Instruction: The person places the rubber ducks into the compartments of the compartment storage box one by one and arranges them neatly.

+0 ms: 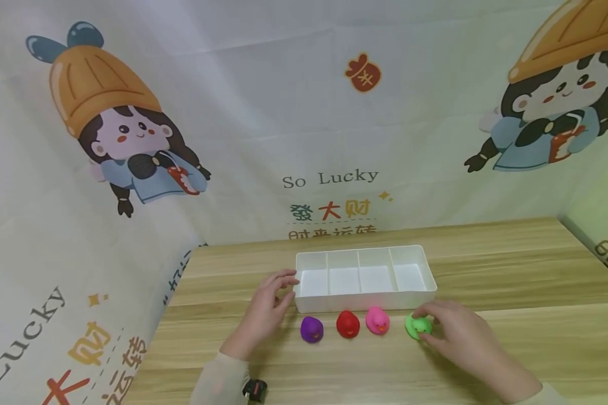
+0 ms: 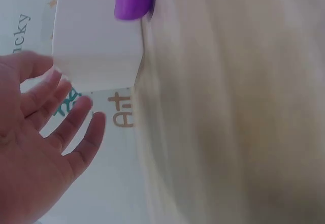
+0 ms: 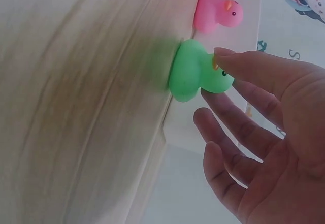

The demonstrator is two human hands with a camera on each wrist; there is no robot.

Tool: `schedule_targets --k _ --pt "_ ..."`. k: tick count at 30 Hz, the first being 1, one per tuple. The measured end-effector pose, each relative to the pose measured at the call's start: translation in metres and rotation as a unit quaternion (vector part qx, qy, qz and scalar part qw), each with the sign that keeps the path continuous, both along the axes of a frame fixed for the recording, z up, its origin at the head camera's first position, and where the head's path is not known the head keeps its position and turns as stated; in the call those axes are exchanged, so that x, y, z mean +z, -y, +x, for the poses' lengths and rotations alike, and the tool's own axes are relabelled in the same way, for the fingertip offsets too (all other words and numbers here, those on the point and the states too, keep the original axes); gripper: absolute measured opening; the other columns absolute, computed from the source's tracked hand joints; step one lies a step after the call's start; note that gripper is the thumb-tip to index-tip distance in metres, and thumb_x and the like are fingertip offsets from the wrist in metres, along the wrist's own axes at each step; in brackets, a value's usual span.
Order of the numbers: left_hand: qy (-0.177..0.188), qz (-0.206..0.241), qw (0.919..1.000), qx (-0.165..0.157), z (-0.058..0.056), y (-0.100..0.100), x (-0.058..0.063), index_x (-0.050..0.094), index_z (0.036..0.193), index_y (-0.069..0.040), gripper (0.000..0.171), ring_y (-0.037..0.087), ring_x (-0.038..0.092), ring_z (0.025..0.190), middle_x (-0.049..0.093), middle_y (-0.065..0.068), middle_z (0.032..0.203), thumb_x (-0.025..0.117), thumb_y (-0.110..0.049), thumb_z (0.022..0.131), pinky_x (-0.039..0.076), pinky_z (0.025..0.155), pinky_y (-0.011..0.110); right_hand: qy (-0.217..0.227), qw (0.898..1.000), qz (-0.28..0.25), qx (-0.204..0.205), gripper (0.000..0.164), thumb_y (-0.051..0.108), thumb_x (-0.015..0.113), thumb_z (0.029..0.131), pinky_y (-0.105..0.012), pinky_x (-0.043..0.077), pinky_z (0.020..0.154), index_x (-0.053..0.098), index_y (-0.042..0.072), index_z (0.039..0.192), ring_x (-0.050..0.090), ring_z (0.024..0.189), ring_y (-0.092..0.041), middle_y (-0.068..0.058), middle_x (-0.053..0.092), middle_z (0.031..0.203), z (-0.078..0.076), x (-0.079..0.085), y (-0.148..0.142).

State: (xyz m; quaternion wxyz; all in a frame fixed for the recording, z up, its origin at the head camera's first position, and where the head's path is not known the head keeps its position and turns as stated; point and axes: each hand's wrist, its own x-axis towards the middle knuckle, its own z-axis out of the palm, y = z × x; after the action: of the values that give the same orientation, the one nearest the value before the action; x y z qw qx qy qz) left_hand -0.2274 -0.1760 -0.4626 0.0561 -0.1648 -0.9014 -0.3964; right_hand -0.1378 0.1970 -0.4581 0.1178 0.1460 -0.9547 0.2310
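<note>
My right hand (image 1: 463, 332) has its thumb and fingers around the head of a green rubber duck (image 1: 418, 327), which sits on the table. In the right wrist view, the thumb lies by the beak of that duck (image 3: 187, 76). A white box (image 1: 365, 302) with several compartments stands behind the ducks. Beside its left end is my left hand (image 1: 264, 308), fingers spread and loosely bent; the fingertips reach the box wall (image 2: 101, 66). Left of the green duck, a pink duck (image 1: 378, 321), a red duck (image 1: 348, 324) and a purple duck (image 1: 312, 329) stand in a row.
A small black object (image 1: 255, 390) lies by the left sleeve at the front of the wooden table (image 1: 354, 371). A printed cloth (image 1: 263, 112) hangs behind the table and along its sides.
</note>
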Motion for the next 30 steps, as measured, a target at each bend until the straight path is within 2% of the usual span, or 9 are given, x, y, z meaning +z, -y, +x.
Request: schedule_targets --k 3,6,12,18,26,30 --pt "-0.005 -0.011 0.9997 -0.021 -0.004 0.002 0.002 0.069 0.119 -0.006 0.021 0.033 0.057 0.129 0.058 0.007 0.148 0.066 -0.007 0.098 0.055 0.097 0.052 -0.005 1.0 0.002 0.0 0.031 0.017 0.091 0.075 -0.035 0.056 0.07 0.074 0.026 0.099 0.066 0.084 -0.011 0.009 0.073 0.101 0.0 -0.001 -0.001" --pt "-0.008 -0.02 0.9989 -0.043 -0.008 0.005 0.004 0.069 0.117 -0.005 0.02 0.035 0.056 0.132 0.058 0.008 0.146 0.067 -0.007 0.098 0.053 0.099 0.054 -0.01 1.0 0.004 0.001 0.033 0.017 0.093 0.073 -0.035 0.056 0.071 0.074 0.027 0.099 0.066 0.085 -0.011 0.01 0.073 0.102 0.0 -0.002 -0.002" --pt "0.006 -0.029 0.9971 -0.07 -0.013 0.011 0.009 0.069 0.118 -0.009 0.021 0.035 0.06 0.123 0.058 0.008 0.147 0.068 -0.008 0.097 0.053 0.1 0.054 -0.007 1.0 0.008 -0.001 0.036 0.018 0.094 0.071 -0.033 0.055 0.071 0.073 0.028 0.098 0.065 0.084 -0.009 0.012 0.072 0.1 -0.001 -0.002 -0.002" --pt "0.023 -0.025 0.9967 -0.074 -0.015 0.016 0.008 0.068 0.118 -0.009 0.021 0.034 0.058 0.122 0.056 0.008 0.148 0.068 -0.008 0.097 0.052 0.1 0.054 -0.004 1.0 0.004 -0.005 0.033 0.02 0.093 0.074 -0.033 0.053 0.069 0.074 0.028 0.1 0.066 0.085 -0.01 0.012 0.072 0.101 0.0 -0.002 0.001" --pt "0.024 -0.019 0.9967 -0.076 -0.014 0.015 0.009 0.068 0.118 -0.009 0.022 0.034 0.056 0.121 0.056 0.009 0.148 0.069 -0.007 0.096 0.05 0.102 0.054 -0.054 0.998 -0.012 0.008 0.036 0.018 0.092 0.074 -0.048 0.059 0.082 0.075 0.023 0.105 0.07 0.101 -0.024 0.001 0.075 0.112 -0.002 -0.001 0.004" --pt "0.03 -0.023 0.9965 -0.075 -0.014 0.015 0.01 0.068 0.118 -0.009 0.023 0.032 0.056 0.12 0.056 0.008 0.148 0.069 -0.007 0.096 0.048 0.103 0.051 -0.075 0.997 -0.026 0.01 0.036 0.015 0.092 0.073 -0.044 0.059 0.081 0.075 0.023 0.104 0.071 0.096 -0.019 0.005 0.075 0.108 -0.003 0.0 0.007"
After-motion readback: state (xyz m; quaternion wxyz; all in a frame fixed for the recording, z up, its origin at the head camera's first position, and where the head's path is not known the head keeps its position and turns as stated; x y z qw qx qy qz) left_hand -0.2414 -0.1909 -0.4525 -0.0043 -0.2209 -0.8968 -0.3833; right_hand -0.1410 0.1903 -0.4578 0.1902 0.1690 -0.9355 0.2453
